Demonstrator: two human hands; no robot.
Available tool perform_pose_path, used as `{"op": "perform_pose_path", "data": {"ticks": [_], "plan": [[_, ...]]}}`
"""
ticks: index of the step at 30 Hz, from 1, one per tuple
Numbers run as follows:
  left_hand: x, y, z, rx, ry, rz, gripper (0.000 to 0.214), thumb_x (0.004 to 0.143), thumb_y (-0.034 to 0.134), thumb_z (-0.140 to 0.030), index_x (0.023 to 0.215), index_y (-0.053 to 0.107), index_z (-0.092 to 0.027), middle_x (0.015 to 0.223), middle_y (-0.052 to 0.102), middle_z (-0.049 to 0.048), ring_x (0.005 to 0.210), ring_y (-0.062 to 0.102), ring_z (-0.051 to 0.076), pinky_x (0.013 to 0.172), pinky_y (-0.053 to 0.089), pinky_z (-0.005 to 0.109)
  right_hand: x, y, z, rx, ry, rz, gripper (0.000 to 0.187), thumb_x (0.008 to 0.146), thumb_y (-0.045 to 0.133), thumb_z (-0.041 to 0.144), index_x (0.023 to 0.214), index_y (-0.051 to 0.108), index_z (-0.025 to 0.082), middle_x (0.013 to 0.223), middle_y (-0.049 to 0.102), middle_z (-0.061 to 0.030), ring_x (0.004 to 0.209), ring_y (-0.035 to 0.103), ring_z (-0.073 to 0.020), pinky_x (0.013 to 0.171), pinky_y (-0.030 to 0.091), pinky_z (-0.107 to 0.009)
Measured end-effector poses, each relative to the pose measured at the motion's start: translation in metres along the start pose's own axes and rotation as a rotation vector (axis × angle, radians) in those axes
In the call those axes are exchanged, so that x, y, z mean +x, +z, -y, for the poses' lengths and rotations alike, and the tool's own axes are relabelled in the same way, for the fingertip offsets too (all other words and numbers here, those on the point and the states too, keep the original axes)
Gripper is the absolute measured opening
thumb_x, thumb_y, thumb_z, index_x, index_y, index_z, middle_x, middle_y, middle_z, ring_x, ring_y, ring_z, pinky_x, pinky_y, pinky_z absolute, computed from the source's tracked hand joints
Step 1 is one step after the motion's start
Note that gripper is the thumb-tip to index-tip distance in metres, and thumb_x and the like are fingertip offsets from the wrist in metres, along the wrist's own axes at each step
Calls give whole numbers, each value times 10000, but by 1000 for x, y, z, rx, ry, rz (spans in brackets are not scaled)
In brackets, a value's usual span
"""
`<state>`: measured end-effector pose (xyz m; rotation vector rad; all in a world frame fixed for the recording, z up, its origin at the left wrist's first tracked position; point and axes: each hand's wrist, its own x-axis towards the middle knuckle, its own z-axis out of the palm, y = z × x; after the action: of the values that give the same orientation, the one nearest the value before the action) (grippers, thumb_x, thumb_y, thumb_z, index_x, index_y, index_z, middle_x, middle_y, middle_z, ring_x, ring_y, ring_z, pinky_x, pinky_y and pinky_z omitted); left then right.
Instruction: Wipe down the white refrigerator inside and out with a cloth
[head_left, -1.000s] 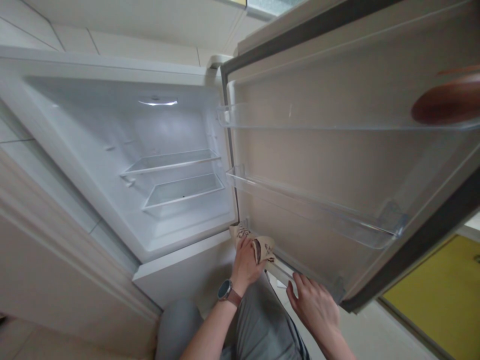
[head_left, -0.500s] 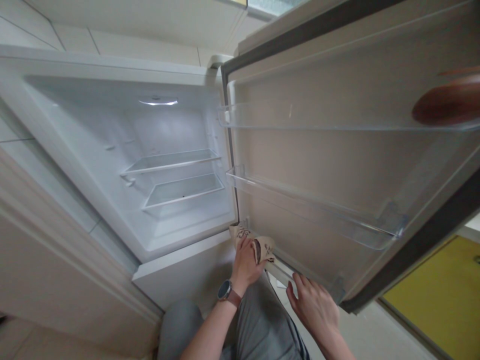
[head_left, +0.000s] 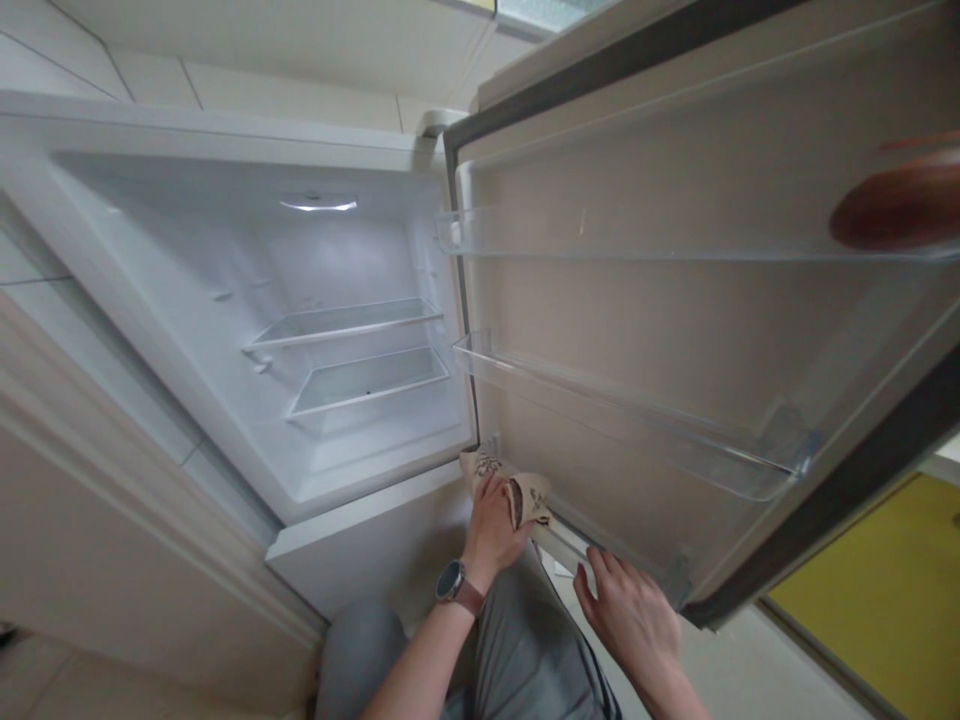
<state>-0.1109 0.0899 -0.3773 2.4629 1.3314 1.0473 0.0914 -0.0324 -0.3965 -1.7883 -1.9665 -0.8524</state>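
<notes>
My left hand (head_left: 496,525), with a watch at the wrist, is closed on a beige cloth (head_left: 529,498) with dark brown print. It presses the cloth against the lower edge of the open refrigerator door (head_left: 675,330), near the hinge side. Further out along that same edge, my right hand (head_left: 631,612) has its fingers curled over the bottom rim, thumb apart on the near side. The refrigerator's lit inside (head_left: 341,255) shows two glass shelves (head_left: 371,380) with nothing large on them. Clear plastic bins (head_left: 615,400) run across the door's inner face.
A blurred reddish-brown object (head_left: 896,210) shows at the far right, by the upper door bin. Below the door, a yellow panel (head_left: 877,590) stands at the lower right. My knees in grey trousers (head_left: 536,640) are close under the door. White wall tiles (head_left: 292,95) lie behind the refrigerator.
Almost nothing differs. The view has shifted very slightly, and both hands stay in the same places on the cloth and the door edge.
</notes>
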Motion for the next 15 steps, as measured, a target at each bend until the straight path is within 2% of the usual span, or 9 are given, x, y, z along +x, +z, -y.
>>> {"op": "perform_pose_path", "data": {"ticks": [15], "plan": [[1, -3, -3, -17, 10, -6, 397, 811, 740, -201, 1206, 731, -242, 1209, 731, 78, 1249, 604, 310, 1265, 307, 560, 1, -1, 0, 5, -4, -17, 142, 984, 572, 293, 926, 677, 217, 739, 687, -5, 660, 645, -185, 716, 288, -355]]}}
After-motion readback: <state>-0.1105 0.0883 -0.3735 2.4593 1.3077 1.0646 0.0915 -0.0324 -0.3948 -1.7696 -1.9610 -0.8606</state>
